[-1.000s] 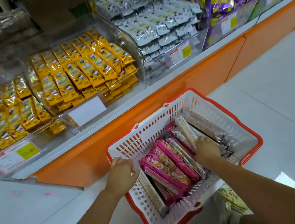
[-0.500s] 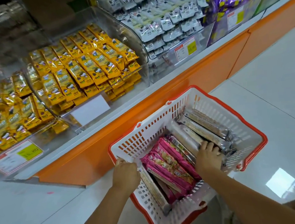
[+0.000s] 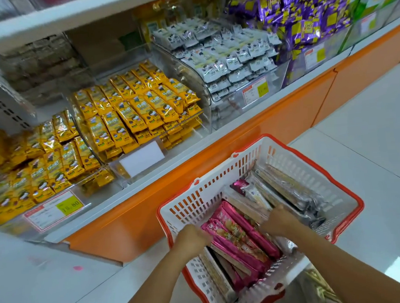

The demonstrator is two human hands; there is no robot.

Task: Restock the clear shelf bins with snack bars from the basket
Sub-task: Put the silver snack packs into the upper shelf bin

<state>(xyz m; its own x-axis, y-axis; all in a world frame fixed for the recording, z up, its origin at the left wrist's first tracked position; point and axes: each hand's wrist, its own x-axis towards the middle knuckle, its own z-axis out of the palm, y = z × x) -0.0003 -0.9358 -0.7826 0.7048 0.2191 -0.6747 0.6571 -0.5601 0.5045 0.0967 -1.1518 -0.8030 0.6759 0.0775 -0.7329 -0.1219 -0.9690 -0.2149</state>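
Orange-based shelving (image 3: 219, 164) carries clear shelf bins (image 3: 193, 130); near it, inside your basket (image 3: 211, 186), your left hand (image 3: 191, 239) grasps pink snack bars (image 3: 240, 237), your right hand (image 3: 280, 221) rests on silver bars (image 3: 290, 192), grip unclear.

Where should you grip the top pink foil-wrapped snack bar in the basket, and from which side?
Pinch the pink foil-wrapped snack bar across its width near mid-length, coming from above: it lies flat in the white slotted basket, neighbours packed alongside, so only its top face is likely free.

My white slotted plastic basket with red rim (image 3: 220, 180): matt | pink snack-bar wrappers (image 3: 239, 234): glossy film | clear shelf bins (image 3: 204, 98): smooth plastic
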